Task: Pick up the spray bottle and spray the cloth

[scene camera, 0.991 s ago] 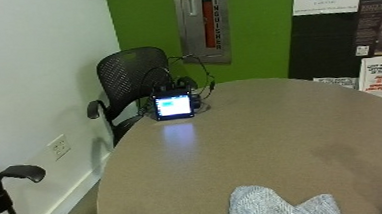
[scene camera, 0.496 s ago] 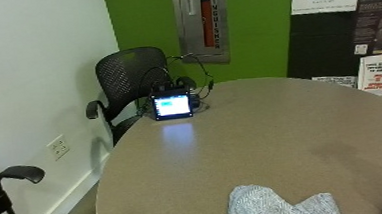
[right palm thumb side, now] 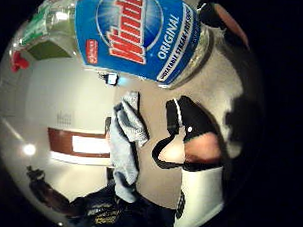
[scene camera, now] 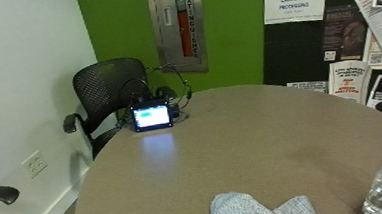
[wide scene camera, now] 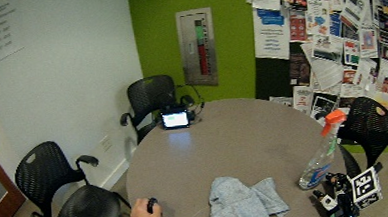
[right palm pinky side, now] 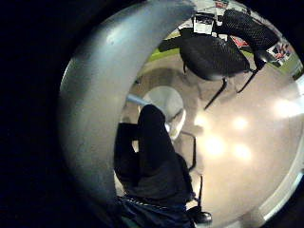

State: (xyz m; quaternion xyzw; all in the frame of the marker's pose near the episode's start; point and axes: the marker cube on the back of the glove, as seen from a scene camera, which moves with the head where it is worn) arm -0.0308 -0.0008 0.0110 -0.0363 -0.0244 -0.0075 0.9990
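Your hands first: in the wide view the gloved right hand (wide scene camera: 337, 197) sits just beside the spray bottle (wide scene camera: 323, 152); I cannot tell whether it grips. The outside view shows the bottle upright on the bench (scene camera: 246, 133) near the cloth (scene camera: 251, 211), as a second ago. In the thumb-side view its label looms close, so the grasp likely comes next.

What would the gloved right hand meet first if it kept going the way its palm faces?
Most likely the spray bottle: it fills the thumb-side palm view, close to the right hand. Contact can't be confirmed.
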